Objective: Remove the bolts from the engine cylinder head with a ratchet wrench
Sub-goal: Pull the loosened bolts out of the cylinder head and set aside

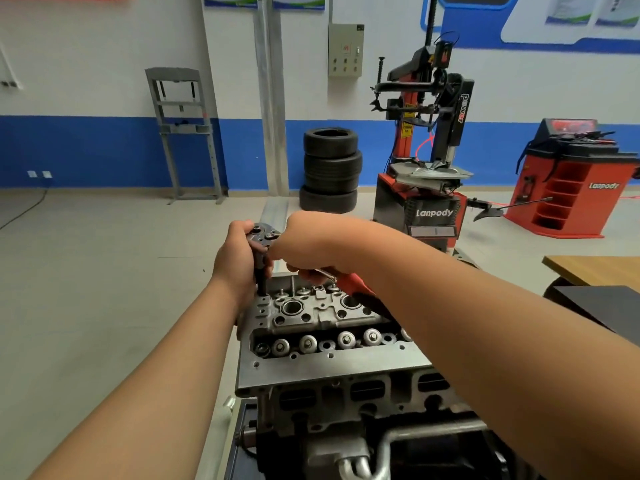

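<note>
The grey engine cylinder head stands in front of me on its engine block. A ratchet wrench with a long dark socket extension stands upright on a bolt at the head's far left corner. My left hand grips the ratchet head and the top of the extension. My right hand holds the wrench's red and black handle, which runs back to the right over the head. The bolt under the socket is hidden.
Valve springs and round bores line the head's top. A stack of tyres, a tyre changer and a red wheel balancer stand on the floor behind. A wooden table corner is at the right.
</note>
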A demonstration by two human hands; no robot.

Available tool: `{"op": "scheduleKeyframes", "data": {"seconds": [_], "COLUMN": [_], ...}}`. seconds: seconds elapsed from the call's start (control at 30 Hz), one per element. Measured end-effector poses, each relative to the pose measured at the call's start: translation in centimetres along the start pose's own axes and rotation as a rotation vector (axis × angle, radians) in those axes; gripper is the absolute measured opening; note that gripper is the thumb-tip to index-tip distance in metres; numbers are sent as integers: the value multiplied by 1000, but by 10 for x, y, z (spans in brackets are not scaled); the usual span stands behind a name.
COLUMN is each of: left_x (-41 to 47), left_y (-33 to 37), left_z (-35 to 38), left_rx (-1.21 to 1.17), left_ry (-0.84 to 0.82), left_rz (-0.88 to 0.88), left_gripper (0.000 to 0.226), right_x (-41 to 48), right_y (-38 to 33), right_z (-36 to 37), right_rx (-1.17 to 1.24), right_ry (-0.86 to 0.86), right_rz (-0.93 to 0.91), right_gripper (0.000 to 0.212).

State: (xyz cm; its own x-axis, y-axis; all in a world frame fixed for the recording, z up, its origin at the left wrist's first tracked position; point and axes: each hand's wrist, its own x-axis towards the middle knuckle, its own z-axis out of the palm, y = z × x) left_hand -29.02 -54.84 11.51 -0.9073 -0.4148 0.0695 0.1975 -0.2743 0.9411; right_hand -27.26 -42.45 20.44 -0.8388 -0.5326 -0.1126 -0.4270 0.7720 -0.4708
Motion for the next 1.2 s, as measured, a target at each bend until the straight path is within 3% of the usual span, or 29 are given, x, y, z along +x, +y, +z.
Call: {"op": "scheduleKeyframes", "data": {"seconds": [0.13, 0.3, 0.4, 0.63, 0.7, 0.83, 1.03, 1.2], "left_x": [-3, -1, 2, -1, -2, 3, 8, 8], "left_y": [-2, -1, -7, -25, -27, -36, -36, -42], "left_z": [2, 1, -3, -4, -6, -12, -14, -10], "left_rx": [-112, -148, -56, 201, 210, 531, 609, 641], "left_ry": [18, -67, -161, -75, -90, -5, 49, 127], "left_rz": [-50, -26, 10, 183, 195, 286, 337, 314], "left_gripper": [31, 37, 49, 56, 46, 18, 18, 16], "right_x": [-23, -45, -42, 57, 86, 106, 62, 1], "right_y": [-2, 3, 19, 36, 29, 31, 41, 42], "right_z": [-9, 4, 3, -11, 0, 5, -11, 8], "right_rx": [-157, -615, -757, -782, -745, -760, -756, -688], "right_ry": [-43, -70, -37, 198, 250, 300, 303, 414], "right_rz": [-47, -201, -140, 87, 50, -17, -268, -344], "right_gripper": [24, 11, 26, 35, 40, 37, 18, 12]}}
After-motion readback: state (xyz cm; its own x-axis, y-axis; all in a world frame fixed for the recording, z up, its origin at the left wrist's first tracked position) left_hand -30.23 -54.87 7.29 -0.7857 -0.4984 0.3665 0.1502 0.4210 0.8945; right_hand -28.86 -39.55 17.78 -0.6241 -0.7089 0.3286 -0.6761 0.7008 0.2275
